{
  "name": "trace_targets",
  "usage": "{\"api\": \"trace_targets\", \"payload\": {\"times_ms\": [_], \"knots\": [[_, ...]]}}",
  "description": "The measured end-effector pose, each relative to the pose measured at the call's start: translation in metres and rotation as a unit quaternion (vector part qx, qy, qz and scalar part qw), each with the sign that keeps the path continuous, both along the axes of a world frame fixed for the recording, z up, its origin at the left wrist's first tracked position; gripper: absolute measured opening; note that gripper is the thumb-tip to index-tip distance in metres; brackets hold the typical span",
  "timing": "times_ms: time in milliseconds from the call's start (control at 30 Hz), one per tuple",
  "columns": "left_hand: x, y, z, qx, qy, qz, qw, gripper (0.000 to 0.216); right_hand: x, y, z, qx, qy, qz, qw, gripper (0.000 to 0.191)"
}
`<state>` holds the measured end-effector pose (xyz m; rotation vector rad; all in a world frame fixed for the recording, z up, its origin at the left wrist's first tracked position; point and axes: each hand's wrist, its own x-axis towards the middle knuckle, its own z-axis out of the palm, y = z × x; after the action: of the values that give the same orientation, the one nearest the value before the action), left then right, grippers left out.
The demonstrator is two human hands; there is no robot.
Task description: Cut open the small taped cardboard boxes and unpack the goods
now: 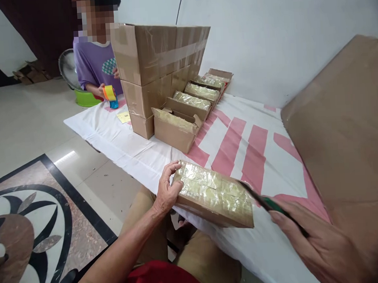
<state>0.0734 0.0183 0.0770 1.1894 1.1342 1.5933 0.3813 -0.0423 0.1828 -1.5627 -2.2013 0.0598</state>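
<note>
A cardboard box [209, 210] lies near the table's front edge, its top covered with shiny clear tape over yellowish material. My left hand [166, 189] grips its left end, thumb on the top and fingers at the far corner. In my right hand [316, 234] is a knife [254, 196] with a green and black handle, its dark blade reaching over the right end of the box's top. Whether the blade touches the tape I cannot tell.
Taped cartons [154, 54] are stacked at the back, beside a row of open boxes [175, 127]. A large cardboard panel [342, 128] stands on the right. Across the white and pink tablecloth [257, 154], a person [91, 64] holds a yellow and blue tape dispenser [110, 95].
</note>
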Motion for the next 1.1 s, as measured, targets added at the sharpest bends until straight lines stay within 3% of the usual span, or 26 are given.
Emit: {"api": "trace_targets", "payload": {"times_ms": [67,133,267,500,667,900,1100], "knots": [[0.001,0.001,-0.001,-0.003,0.002,0.003,1.000,0.051,-0.040,0.021,0.019,0.000,-0.005,0.100,0.995,0.030],[0.001,0.002,-0.001,-0.003,0.011,0.013,1.000,0.052,-0.071,0.040,0.026,-0.005,-0.034,0.153,0.988,0.033],[0.001,0.001,-0.001,-0.006,0.030,0.026,0.999,0.053,-0.101,0.064,0.020,-0.035,-0.115,0.165,0.979,0.033],[0.001,-0.001,-0.002,-0.014,0.043,0.018,0.999,0.055,-0.120,0.072,0.017,-0.098,-0.171,0.149,0.969,0.032],[0.001,-0.002,-0.003,-0.014,0.052,0.020,0.998,0.055,-0.125,0.075,0.018,-0.080,-0.176,0.177,0.965,0.029],[0.000,-0.002,-0.001,-0.016,0.051,0.016,0.998,0.055,-0.127,0.081,0.027,-0.128,-0.232,0.165,0.950,0.024],[-0.001,-0.003,0.000,-0.029,0.049,0.020,0.998,0.054,-0.124,0.080,0.027,-0.115,-0.256,0.168,0.945,0.020]]}}
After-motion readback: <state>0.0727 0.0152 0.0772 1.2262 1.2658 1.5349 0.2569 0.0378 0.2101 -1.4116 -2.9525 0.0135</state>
